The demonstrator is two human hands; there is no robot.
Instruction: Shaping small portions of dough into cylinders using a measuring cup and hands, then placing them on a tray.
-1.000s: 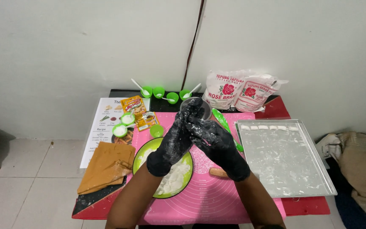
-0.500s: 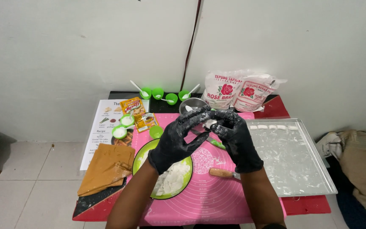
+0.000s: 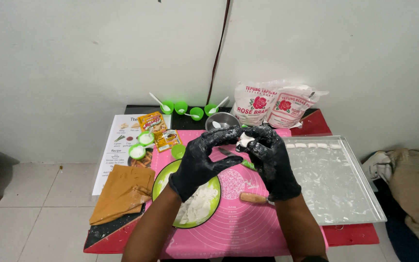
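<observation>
Head view, near to far. Below left hand [image 3: 201,162]: green plate [image 3: 163,177] of white dough slices [image 3: 197,206] on pink mat [image 3: 248,228]. Below right hand [image 3: 268,160]: wooden handle [image 3: 253,197] on mat. Both hands black-gloved, fingertips pinched together on small white dough piece [image 3: 245,140], pale, lumpy, held above mat between hands. Right of right hand: floured metal tray [image 3: 338,187], row of small pieces along far edge. Beyond hands: steel bowl [image 3: 220,120], green cups [image 3: 188,109], two flour bags [image 3: 272,104]. Versus half a second ago: hands closer together, dough more visible.
</observation>
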